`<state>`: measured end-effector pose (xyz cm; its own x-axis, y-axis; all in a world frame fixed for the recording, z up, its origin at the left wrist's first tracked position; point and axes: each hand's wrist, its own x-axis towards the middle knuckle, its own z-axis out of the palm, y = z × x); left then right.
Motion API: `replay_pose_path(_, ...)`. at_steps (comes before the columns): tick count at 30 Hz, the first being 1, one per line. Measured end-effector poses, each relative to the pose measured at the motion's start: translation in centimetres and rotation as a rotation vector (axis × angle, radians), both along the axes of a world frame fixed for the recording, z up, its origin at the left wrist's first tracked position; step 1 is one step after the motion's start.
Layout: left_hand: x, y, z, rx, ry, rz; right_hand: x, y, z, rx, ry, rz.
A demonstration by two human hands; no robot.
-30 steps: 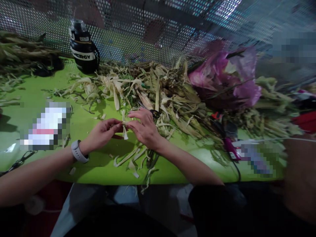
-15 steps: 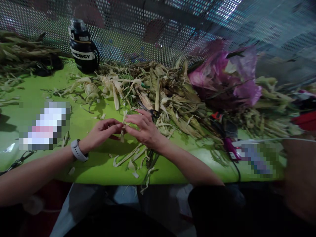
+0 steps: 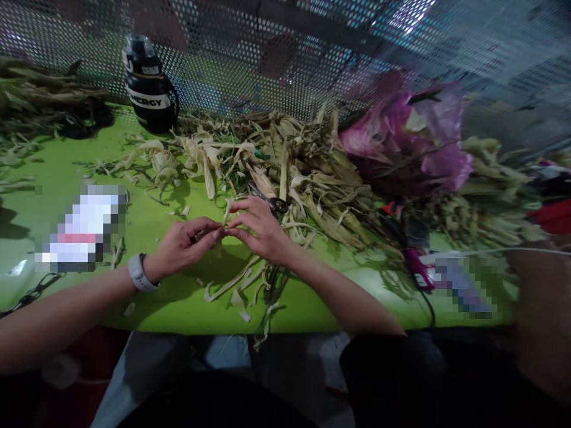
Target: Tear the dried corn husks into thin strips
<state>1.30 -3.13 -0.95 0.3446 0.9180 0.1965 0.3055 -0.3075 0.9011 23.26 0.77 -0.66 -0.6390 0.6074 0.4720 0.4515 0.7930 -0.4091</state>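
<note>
Over the green tabletop (image 3: pixel 178 309), my left hand (image 3: pixel 190 242) and my right hand (image 3: pixel 259 229) meet fingertip to fingertip. Between them is a small pale strip of corn husk (image 3: pixel 228 209), which both hands pinch; part of it is hidden behind the fingers. A grey-banded watch (image 3: pixel 141 273) circles my left wrist. Dark-handled scissors (image 3: pixel 280 205) lie just beyond my right hand, at the edge of a heap of dry corn husks (image 3: pixel 330 205). Thin husk scraps (image 3: pixel 241 300) are scattered below my hands.
A dark bottle (image 3: pixel 151 98) stands at the back left before a perforated metal panel (image 3: pixel 214 59). A pink plastic bag (image 3: pixel 401 137) rests on the husks at right. Blurred-out phones lie left (image 3: pixel 82 226) and right (image 3: pixel 464 285). A person's arm (image 3: pixel 539 297) is at far right.
My left hand has turned, its thumb now against the strip near my right fingertips. My right fingers have shifted slightly, and the strip's lower end is less visible.
</note>
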Motion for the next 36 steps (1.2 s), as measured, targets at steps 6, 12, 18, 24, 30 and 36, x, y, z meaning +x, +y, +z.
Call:
replay_pose_path(6, 0.1, -0.2, -0.1, 0.023, -0.006, -0.016, -0.1, -0.5, 0.6, -0.161, 0.074, 0.011)
replay_pose_path(12, 0.4, -0.4, -0.1, -0.208, -0.193, -0.111, 0.2, -0.3, 0.7, -0.185, 0.108, 0.000)
replay_pose_path(18, 0.5, -0.2, -0.5, -0.285, -0.201, -0.140, 0.5, 0.5, 0.3, -0.233, 0.113, 0.036)
replay_pose_path(24, 0.5, -0.2, -0.5, -0.180, -0.050, -0.129, 0.6, 0.9, 0.1, -0.264, 0.075, 0.050)
replay_pose_path(30, 0.6, -0.1, -0.2, -0.089, 0.065, -0.137, 0.6, 0.6, 0.7, -0.378, 0.071, -0.022)
replay_pose_path(36, 0.9, 0.0, -0.7, -0.180, -0.022, -0.135, 0.4, 0.5, 0.5, -0.313, 0.137, -0.034)
